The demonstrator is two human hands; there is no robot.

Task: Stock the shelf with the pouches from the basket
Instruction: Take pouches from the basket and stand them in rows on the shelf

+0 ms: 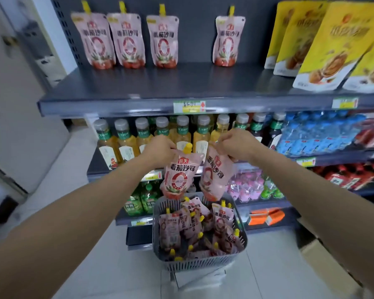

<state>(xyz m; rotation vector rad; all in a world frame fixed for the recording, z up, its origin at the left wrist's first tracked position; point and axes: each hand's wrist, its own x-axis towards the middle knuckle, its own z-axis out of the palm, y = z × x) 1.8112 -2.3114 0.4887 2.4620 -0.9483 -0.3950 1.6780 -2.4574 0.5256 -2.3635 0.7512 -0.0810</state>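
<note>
My left hand [159, 148] pinches the top of a pink tomato-sauce pouch [178, 174] with a yellow cap. My right hand [235, 144] grips a second pink pouch [216, 175] by its top. Both pouches hang above the grey slotted basket [203, 264], which holds several more pink pouches [221, 219]. On the dark top shelf [160, 87] several of the same pouches stand upright at the back: three at the left [127, 39] and one further right [227, 42], with a gap between them.
Yellow snack bags [333, 46] fill the top shelf's right side. Tea bottles [147, 137] and blue bottles [311, 134] line the shelf below. The basket rests on a white stand [203, 281] on the tiled floor. A cardboard box [324, 255] sits at the lower right.
</note>
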